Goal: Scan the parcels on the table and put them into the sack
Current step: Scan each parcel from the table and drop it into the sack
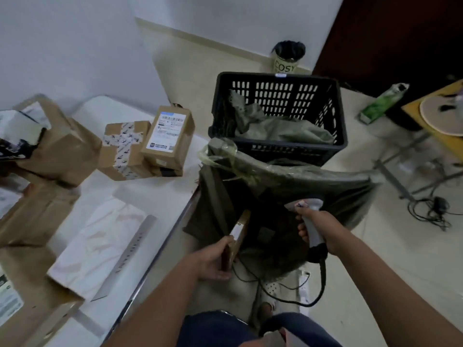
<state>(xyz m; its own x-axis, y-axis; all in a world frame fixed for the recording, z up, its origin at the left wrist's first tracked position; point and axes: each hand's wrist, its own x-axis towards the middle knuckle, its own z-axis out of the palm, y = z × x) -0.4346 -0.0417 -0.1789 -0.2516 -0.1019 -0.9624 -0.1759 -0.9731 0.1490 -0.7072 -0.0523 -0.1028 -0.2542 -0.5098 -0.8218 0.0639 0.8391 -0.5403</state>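
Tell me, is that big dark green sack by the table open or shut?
Open: the dark green sack's mouth gapes wide, showing its dark inside.

Olive sack [225, 196], perhaps brown parcel [239, 232]

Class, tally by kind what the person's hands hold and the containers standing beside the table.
parcel, in left hand: 1
scanner, in right hand: 1
open sack: 1
black crate: 1
Total: 4
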